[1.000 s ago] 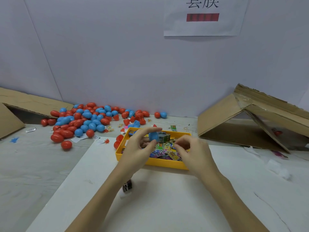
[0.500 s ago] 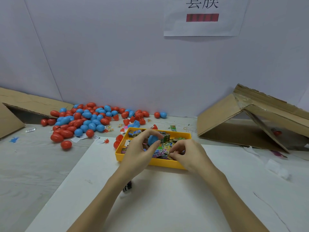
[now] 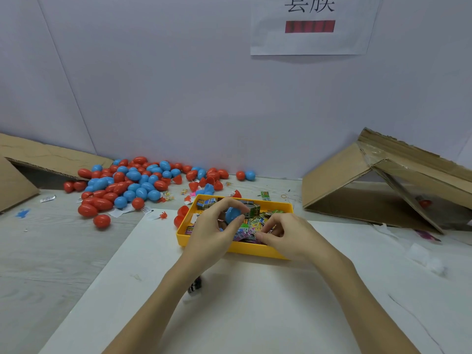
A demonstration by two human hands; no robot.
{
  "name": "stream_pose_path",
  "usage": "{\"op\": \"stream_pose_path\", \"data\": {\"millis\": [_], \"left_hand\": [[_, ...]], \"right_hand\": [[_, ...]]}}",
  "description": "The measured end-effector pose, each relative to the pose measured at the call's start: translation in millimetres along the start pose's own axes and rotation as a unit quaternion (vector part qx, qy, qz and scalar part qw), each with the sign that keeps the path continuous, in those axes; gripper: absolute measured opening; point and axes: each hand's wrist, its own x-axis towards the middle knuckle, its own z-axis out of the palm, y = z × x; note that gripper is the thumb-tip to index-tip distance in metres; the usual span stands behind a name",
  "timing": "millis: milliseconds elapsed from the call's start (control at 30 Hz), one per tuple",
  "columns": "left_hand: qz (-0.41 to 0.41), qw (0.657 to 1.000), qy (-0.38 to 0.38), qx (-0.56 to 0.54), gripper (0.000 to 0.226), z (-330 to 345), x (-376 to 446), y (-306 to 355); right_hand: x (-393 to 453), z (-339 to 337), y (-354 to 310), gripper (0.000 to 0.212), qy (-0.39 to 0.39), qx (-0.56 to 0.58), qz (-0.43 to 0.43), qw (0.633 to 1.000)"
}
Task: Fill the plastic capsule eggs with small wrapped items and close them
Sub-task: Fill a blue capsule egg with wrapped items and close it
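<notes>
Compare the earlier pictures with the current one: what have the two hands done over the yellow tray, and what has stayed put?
The right hand has come down from above the yellow tray into the wrapped packets, fingers curled on them. The left hand lowered slightly and closed its raised finger round the blue egg half, keeping its grip. The tray, the pile of red and blue eggs and the cardboard stayed put.

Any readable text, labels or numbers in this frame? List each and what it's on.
"套膜": black characters on the white paper sheet taped to the wall, tops cut off by the frame edge.
Red bar under those characters: contents unreadable.
Wrapped packets in the yellow tray: printed, too small to read.
Green packet on the table: too small to read.
</notes>
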Motion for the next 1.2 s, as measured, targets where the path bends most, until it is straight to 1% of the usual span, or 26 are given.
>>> {"op": "stream_pose_path", "data": {"millis": [133, 267, 300, 367, 400, 467, 600, 700, 800, 933, 1067, 1133, 1200], "left_hand": [[-0.005, 1.0, -0.003, 0.002, 0.022, 0.0, 0.2, 0.9], [-0.002, 1.0, 0.001, 0.003, 0.021, -1.0, 0.5, 1.2], [-0.003, 1.0, 0.003, 0.004, 0.02, -1.3, 0.4, 1.2], [-0.003, 1.0, 0.006, 0.003, 0.02, -1.9, 0.3, 1.5], [-0.003, 1.0, 0.007, 0.002, 0.021, -2.0, 0.3, 1.9], [-0.004, 1.0, 0.008, -0.003, 0.021, -2.0, 0.6, 2.4], [-0.011, 1.0, 0.01, -0.003, 0.019, -1.5, 0.7, 2.3], [0.0, 1.0, 0.01, 0.011, 0.02, -0.4, -0.4, 1.8], [0.031, 0.999, -0.001, 0.039, 0.016, 2.8, -2.4, 1.6], [0.039, 0.996, -0.004, 0.079, 0.024, 5.5, -3.9, 3.9], [0.045, 0.996, -0.011, 0.073, 0.011, 3.8, -3.8, 6.8], [0.047, 0.995, -0.005, 0.084, 0.008, 2.3, -4.1, 8.0], [0.049, 0.993, -0.001, 0.111, 0.016, 0.0, -4.0, 7.3]], "right_hand": [[-1.5, -3.1, -0.7, 0.022, -0.022, 0.014, -0.022, 0.999], [-7.0, -9.7, 4.0, 0.033, -0.057, 0.058, -0.058, 0.995], [-8.6, -12.0, 5.8, 0.032, -0.064, 0.063, -0.064, 0.994], [-8.9, -15.5, 9.3, 0.02, -0.071, 0.07, -0.072, 0.992], [-8.6, -16.4, 10.7, 0.015, -0.064, 0.074, -0.072, 0.993], [-7.6, -16.0, 11.6, 0.01, -0.029, 0.091, -0.061, 0.994], [-6.0, -11.7, 10.0, 0.011, 0.064, 0.15, -0.037, 0.986], [-5.3, -8.2, 7.6, 0.014, 0.11, 0.184, -0.032, 0.976], [-5.8, -4.0, 5.4, 0.013, 0.119, 0.211, -0.049, 0.969], [-5.4, -2.0, 2.5, 0.016, 0.102, 0.236, -0.059, 0.965], [-5.7, -3.0, 1.2, 0.02, 0.089, 0.267, -0.052, 0.958], [-6.7, -3.0, 0.6, 0.019, 0.099, 0.283, -0.054, 0.953], [-7.3, -3.8, 0.7, 0.017, 0.132, 0.294, -0.055, 0.945]]}}
